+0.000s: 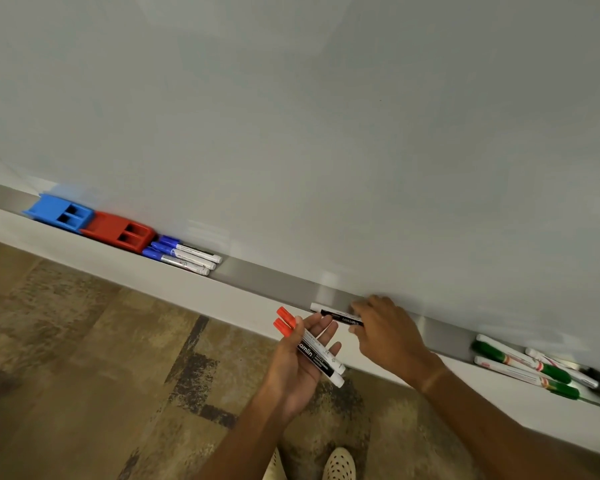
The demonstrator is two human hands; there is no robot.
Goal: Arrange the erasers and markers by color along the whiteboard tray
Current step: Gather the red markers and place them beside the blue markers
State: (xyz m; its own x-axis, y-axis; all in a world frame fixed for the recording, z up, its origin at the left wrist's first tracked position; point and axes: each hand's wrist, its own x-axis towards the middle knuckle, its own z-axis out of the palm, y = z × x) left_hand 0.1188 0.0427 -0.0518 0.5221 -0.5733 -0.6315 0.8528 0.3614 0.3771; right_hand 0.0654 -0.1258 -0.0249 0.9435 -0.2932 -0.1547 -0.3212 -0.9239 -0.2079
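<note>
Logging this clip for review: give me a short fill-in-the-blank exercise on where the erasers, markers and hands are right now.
1. The blue eraser touches the ____ eraser on the tray.
2. Beside that eraser lie ____ blue-capped markers.
3. The left hand holds two markers with ____ caps.
4. The right hand grips a marker lying on the tray, while the ____-capped markers lie further right.

Missing words: red; three; red; green

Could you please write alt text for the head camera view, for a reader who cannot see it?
At a whiteboard tray, the left hand holds two red-capped markers while the right hand grips another marker lying in the tray. To the left sit a blue eraser, a red eraser and blue markers; green markers lie to the right.
</note>
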